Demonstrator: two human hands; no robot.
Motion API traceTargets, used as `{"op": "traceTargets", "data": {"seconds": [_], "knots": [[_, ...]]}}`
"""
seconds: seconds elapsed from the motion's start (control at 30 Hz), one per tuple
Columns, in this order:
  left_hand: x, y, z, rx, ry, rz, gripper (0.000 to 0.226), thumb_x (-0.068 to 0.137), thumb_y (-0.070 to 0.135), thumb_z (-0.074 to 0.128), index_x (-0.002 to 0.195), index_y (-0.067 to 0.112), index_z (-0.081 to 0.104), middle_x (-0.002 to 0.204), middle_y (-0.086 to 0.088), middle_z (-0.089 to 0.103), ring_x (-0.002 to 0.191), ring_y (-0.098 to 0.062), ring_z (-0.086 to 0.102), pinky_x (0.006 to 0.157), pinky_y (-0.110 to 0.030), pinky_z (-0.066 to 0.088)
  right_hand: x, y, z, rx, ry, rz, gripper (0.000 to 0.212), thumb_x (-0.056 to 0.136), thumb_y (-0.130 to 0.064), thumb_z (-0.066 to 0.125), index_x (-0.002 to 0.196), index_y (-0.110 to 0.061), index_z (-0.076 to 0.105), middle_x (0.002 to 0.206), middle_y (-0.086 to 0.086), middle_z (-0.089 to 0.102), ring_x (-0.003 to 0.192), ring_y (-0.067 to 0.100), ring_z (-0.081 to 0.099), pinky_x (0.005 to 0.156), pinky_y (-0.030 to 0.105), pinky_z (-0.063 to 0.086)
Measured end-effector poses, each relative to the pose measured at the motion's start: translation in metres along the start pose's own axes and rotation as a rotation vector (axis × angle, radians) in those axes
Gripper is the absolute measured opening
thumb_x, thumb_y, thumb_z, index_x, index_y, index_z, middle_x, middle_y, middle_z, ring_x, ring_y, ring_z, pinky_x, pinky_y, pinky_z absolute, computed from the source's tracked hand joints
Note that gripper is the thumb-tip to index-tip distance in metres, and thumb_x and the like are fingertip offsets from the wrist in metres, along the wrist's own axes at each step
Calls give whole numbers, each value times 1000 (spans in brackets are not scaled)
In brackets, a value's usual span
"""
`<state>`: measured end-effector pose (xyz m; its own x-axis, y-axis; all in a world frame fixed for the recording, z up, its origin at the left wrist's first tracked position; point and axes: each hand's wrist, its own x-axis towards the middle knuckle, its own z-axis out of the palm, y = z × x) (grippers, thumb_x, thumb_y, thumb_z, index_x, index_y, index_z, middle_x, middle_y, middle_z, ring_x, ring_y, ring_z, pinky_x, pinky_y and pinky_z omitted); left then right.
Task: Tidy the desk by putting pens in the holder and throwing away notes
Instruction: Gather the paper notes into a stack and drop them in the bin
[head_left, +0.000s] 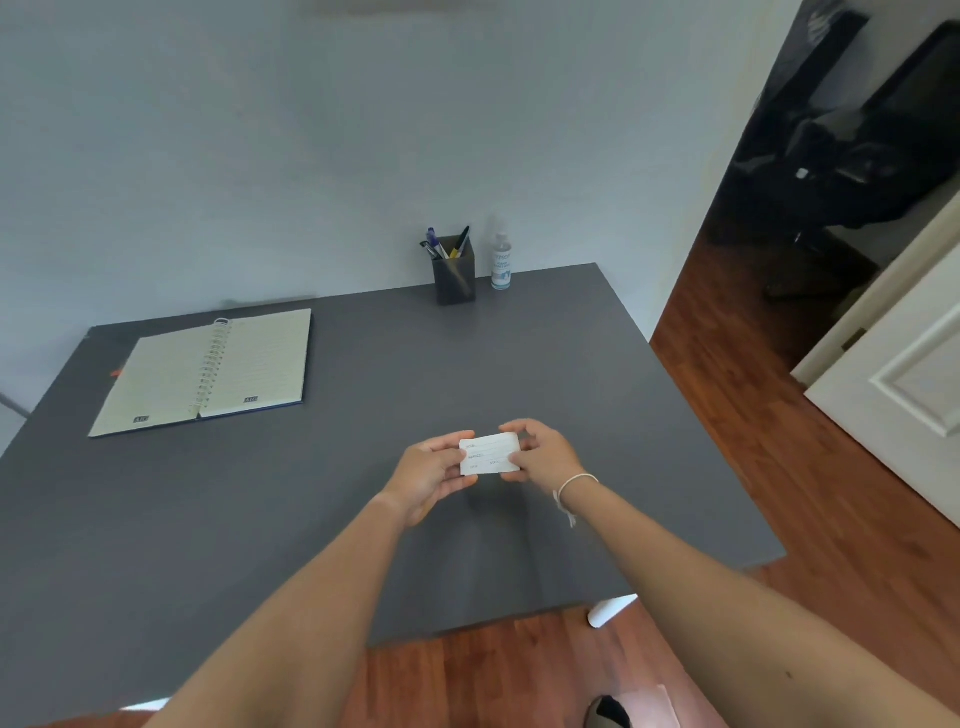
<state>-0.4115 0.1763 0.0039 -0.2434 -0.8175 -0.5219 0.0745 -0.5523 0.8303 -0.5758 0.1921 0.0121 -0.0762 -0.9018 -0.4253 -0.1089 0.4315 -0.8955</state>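
Head view showed both hands meeting just right of frame centre, lifted over the grey desk (363, 467). Left hand (431, 475) pinched the left edge of a small white note (489, 454), thumb on top, fingers curled under. Right hand (543, 452) pinched the note's right edge the same way; a thin white bracelet (574, 486) sat on that wrist. The note was held flat-ish between the two hands, faint writing on it, too small to read. A soft shadow lay on the desk below it.

Upper centre of frame, at the desk's far edge: a dark square pen holder (454, 275) standing upright, with several pens (447, 244) sticking out, blue, black and yellow tones. Just right of the holder stood a small clear spray bottle (502, 262), close but not touching.

Left of frame: an open spiral notebook (208, 369) lay flat on the desk, lined pages up. Right side showed wooden floor (727, 389) and a white door (909, 374).
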Motion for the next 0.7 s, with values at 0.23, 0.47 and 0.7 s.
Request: {"op": "traceTargets", "data": {"seconds": [0.23, 0.47, 0.7], "knots": [[22, 7, 27, -2, -28, -10, 22, 90, 0, 48, 102, 12, 62, 99, -11, 64, 89, -25, 63, 82, -32, 56, 9, -4, -26, 59, 83, 12, 43, 80, 21, 38, 108, -2, 61, 77, 2, 51, 85, 24, 58, 48, 13, 54], [60, 20, 77, 34, 7, 14, 24, 90, 1, 49, 109, 10, 61, 98, -9, 66, 88, -23, 65, 81, -31, 56, 49, -6, -80, 95, 78, 55, 41, 81, 21, 41, 108, -4, 60, 88, 8, 53, 92, 27, 57, 48, 13, 55], [105, 46, 150, -12, 60, 31, 29, 91, 1, 48, 117, 10, 58, 96, -6, 66, 87, -20, 65, 83, -29, 55, 102, -29, -150, 63, 43, 45, 54, 82, 20, 41, 126, -9, 54, 128, 19, 53, 113, 35, 58, 50, 13, 55]]}}
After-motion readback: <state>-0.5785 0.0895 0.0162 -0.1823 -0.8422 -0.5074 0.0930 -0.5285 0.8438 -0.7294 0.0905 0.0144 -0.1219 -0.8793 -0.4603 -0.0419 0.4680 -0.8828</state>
